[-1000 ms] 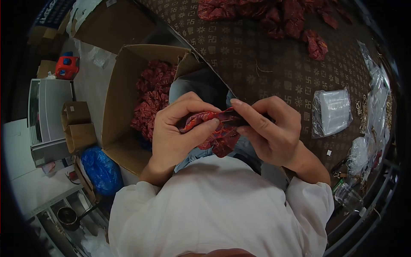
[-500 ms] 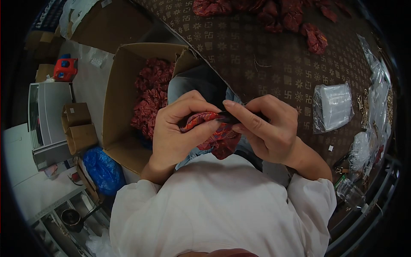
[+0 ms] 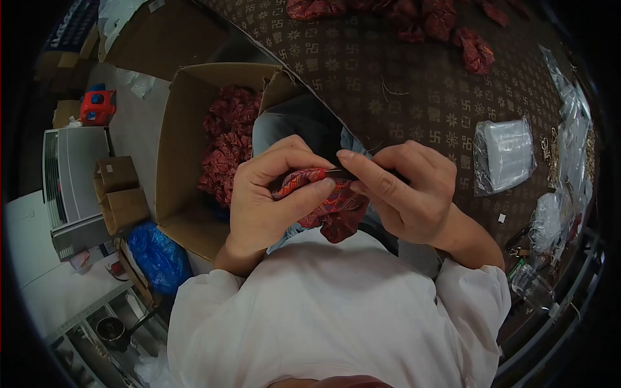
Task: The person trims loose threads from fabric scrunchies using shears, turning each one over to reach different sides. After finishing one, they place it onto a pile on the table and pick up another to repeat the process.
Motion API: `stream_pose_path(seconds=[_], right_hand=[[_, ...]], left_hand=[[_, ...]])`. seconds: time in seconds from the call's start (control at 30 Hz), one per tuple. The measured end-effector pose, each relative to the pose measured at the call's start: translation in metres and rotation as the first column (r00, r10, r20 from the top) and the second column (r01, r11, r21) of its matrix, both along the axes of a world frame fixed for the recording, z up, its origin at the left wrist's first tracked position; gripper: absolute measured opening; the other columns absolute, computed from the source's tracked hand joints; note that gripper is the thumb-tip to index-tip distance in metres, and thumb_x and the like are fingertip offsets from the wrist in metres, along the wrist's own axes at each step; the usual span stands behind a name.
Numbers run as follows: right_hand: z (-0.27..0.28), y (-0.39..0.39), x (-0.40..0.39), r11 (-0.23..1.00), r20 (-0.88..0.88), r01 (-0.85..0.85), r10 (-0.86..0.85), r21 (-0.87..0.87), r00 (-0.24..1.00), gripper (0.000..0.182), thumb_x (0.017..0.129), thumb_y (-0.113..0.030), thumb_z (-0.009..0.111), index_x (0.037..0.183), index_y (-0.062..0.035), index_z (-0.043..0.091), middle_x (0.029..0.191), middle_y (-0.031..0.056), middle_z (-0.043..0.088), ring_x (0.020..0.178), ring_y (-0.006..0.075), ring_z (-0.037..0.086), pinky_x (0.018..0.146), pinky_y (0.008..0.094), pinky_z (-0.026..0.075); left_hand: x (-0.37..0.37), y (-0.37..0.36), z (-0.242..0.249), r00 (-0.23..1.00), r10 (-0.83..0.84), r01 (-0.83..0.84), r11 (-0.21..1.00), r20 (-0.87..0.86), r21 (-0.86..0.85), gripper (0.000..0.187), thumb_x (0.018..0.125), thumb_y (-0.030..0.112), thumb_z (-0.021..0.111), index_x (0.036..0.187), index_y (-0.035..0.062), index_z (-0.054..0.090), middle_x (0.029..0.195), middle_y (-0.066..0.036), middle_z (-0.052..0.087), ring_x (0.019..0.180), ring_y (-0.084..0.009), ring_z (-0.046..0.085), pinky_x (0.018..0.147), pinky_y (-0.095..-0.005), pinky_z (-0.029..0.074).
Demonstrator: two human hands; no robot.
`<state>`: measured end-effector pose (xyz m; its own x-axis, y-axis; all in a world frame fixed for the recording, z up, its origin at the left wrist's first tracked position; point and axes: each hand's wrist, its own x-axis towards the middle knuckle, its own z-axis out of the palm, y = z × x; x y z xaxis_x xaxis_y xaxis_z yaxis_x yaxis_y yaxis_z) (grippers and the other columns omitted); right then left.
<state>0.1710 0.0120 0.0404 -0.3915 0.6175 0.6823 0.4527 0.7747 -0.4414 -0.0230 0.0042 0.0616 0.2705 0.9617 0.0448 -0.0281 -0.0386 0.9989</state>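
Both hands pinched together on a small red patterned pouch [image 3: 326, 204] over the lap: left hand [image 3: 272, 200] clamps its left end, right hand [image 3: 404, 194] grips the right end, just off the table [image 3: 401, 97] edge with its brown patterned cloth. More red pouches [image 3: 414, 16] at the table's far side, plastic bags [image 3: 504, 155] right. Cardboard box [image 3: 178, 161] of pouches on the floor left, blue bag [image 3: 155, 255] beside it

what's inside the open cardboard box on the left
The cardboard box holds a heap of red patterned fabric pieces against its far side. The near corner shows bare cardboard. What lies beneath the heap is covered.
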Motion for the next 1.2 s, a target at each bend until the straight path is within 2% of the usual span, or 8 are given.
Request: stream_pose_path(seconds=[0.1,0.13,0.2,0.33,0.4,0.73,1.07,1.2], right_hand=[[0.001,0.005,0.003,0.998,-0.031,-0.042,0.041,-0.042,0.999,0.032,0.069,-0.009,0.066,0.1,-0.0039,0.064,0.065,0.003,0.05,0.053,0.012,0.047,0.045,0.0237,0.037],[0.003,0.007,0.006,0.946,-0.204,-0.125,0.064,-0.299,0.977,0.029,0.075,-0.012,0.063,0.103,-0.0023,0.062,0.067,0.0023,0.051,0.055,0.0098,0.046,0.048,0.0216,0.037],[0.006,0.004,0.003,0.583,-0.633,-0.433,-0.188,-0.687,0.751,0.024,0.086,-0.015,0.057,0.107,-0.0039,0.059,0.077,0.0031,0.057,0.064,0.0062,0.047,0.057,0.0193,0.039],[0.006,0.01,0.009,0.489,-0.667,-0.52,-0.19,-0.7,0.72,0.042,0.086,-0.023,0.057,0.119,0.0017,0.049,0.089,0.0015,0.057,0.058,0.0017,0.04,0.053,0.014,0.031],[0.005,0.008,0.006,0.506,-0.593,-0.505,-0.017,-0.699,0.805,0.048,0.081,-0.023,0.063,0.12,0.0009,0.048,0.09,0.0029,0.058,0.058,0.0002,0.039,0.053,0.0135,0.031],[0.013,0.007,0.009,0.24,-0.684,-0.643,-0.175,-0.727,0.708,0.04,0.065,-0.004,0.076,0.101,-0.0014,0.058,0.083,0.0017,0.059,0.076,0.005,0.055,0.066,0.0166,0.044],[0.009,0.008,0.009,0.224,-0.703,-0.667,-0.183,-0.711,0.688,0.04,0.065,-0.004,0.075,0.1,-0.0015,0.057,0.083,0.003,0.06,0.076,0.0069,0.056,0.067,0.018,0.044],[0.007,0.007,0.008,0.385,-0.65,-0.566,-0.131,-0.729,0.748,0.037,0.065,0.003,0.071,0.098,-0.0003,0.055,0.084,0.0033,0.058,0.077,0.0075,0.055,0.068,0.0188,0.045]], left_hand=[[0.001,-0.001,0.001,1.0,-0.003,0.003,1.0,0.017,-0.019,0.017,0.068,-0.005,0.064,0.085,-0.0013,0.064,0.075,-0.002,0.052,0.067,-0.0067,0.048,0.059,-0.0184,0.037],[0.001,-0.001,0.001,1.0,0.0,0.001,1.0,0.028,-0.03,0.017,0.068,-0.005,0.064,0.085,-0.0011,0.064,0.075,-0.002,0.052,0.067,-0.0068,0.048,0.059,-0.0185,0.037],[0.001,-0.002,0.001,0.998,-0.003,0.006,0.998,0.058,-0.055,0.016,0.068,-0.006,0.064,0.084,-0.0011,0.064,0.075,-0.002,0.052,0.067,-0.0067,0.048,0.06,-0.0185,0.037],[-0.001,-0.002,0.0,0.99,-0.014,0.033,0.99,0.139,-0.135,0.014,0.07,-0.006,0.06,0.083,-0.001,0.063,0.077,-0.003,0.052,0.069,-0.0073,0.049,0.062,-0.0193,0.038],[-0.001,-0.001,0.0,0.988,0.0,0.021,0.991,0.154,-0.134,0.014,0.071,-0.005,0.059,0.084,-0.001,0.062,0.077,-0.003,0.052,0.07,-0.0076,0.049,0.063,-0.0196,0.039],[-0.006,-0.001,-0.009,0.948,-0.031,0.084,0.985,0.317,-0.154,0.014,0.074,-0.002,0.057,0.088,-0.0023,0.059,0.081,-0.006,0.052,0.074,-0.0098,0.05,0.067,-0.021,0.04],[-0.007,-0.001,-0.007,0.959,-0.048,0.089,0.987,0.279,-0.136,0.015,0.073,-0.004,0.058,0.088,-0.0022,0.059,0.083,-0.007,0.052,0.075,-0.0105,0.05,0.067,-0.0218,0.041],[-0.006,0.0,-0.009,1.0,0.025,-0.028,0.975,0.018,0.219,0.025,0.063,-0.013,0.062,0.084,-0.0002,0.061,0.082,-0.007,0.053,0.077,-0.0143,0.053,0.068,-0.0243,0.043]])
